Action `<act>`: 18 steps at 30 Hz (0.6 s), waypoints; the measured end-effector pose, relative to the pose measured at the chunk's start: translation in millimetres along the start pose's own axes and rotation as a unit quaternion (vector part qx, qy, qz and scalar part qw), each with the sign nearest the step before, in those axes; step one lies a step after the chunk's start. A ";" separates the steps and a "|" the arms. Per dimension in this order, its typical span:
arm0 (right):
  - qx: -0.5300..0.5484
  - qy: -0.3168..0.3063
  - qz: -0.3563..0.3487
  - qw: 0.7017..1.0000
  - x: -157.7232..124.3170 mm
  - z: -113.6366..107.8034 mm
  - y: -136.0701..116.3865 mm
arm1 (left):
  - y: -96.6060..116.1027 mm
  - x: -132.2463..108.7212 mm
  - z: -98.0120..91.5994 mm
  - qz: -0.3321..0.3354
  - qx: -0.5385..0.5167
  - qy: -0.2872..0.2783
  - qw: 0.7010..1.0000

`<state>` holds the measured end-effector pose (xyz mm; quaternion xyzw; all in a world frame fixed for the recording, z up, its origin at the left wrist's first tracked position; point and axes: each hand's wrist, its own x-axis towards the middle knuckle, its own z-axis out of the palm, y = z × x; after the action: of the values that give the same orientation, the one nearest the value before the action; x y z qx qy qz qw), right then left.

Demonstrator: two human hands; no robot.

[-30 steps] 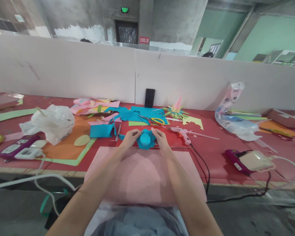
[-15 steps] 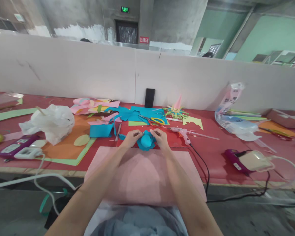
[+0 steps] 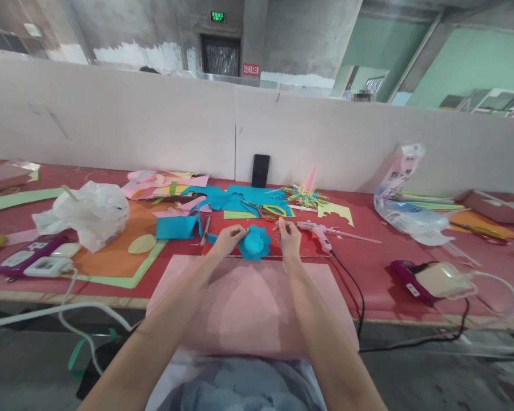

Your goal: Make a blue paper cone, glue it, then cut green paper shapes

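A blue paper flower (image 3: 255, 242) with a scalloped edge and a rounded middle sits in front of me, over the far edge of the pink board. My left hand (image 3: 230, 240) pinches the flower's left edge between thumb and fingers. My right hand (image 3: 288, 237) is off the flower, just to its right, fingers bent and slightly apart, with nothing visible in them. A pink glue gun (image 3: 322, 234) with a clear stick lies right of that hand. Beyond the flower, scissors (image 3: 269, 211) with yellow and red handles rest on blue paper sheets (image 3: 229, 197).
A pink board (image 3: 248, 308) spans the table's front edge. Left are a blue paper piece (image 3: 175, 227), a crumpled white plastic bag (image 3: 94, 211) and a purple power strip (image 3: 29, 257). A black phone (image 3: 261, 170) leans on the partition beside a pink paper cone (image 3: 309, 180). Another power strip (image 3: 424, 279) lies right.
My right hand has let go of the flower's right edge and moved a little to the right. My left hand still holds the flower, whose petals now show more fully.
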<state>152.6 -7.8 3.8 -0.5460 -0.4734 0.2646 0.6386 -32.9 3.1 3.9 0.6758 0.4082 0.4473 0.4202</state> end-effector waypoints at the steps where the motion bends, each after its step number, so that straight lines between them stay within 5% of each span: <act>1: 0.012 0.013 0.009 1.000 0.4 -0.9 0.1 | 1.8 -0.3 -0.1 -0.006 -0.011 0.003 1.000; 10: 0.092 0.135 -0.001 0.986 3.1 -5.4 3.7 | 0.5 2.9 -2.8 -0.024 -0.084 0.056 0.995; 15: 0.098 0.040 -0.082 0.991 2.0 2.0 4.1 | -2.8 4.5 -4.6 -0.028 -0.069 0.100 0.992; 18: 0.107 -0.048 -0.050 0.992 -3.3 5.6 -1.2 | -5.7 5.1 -5.5 -0.039 -0.065 0.098 0.992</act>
<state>146.0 -8.5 3.7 -0.4371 -0.4994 0.3076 0.6818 -37.8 10.8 1.3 0.5836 0.4437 0.5200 0.4383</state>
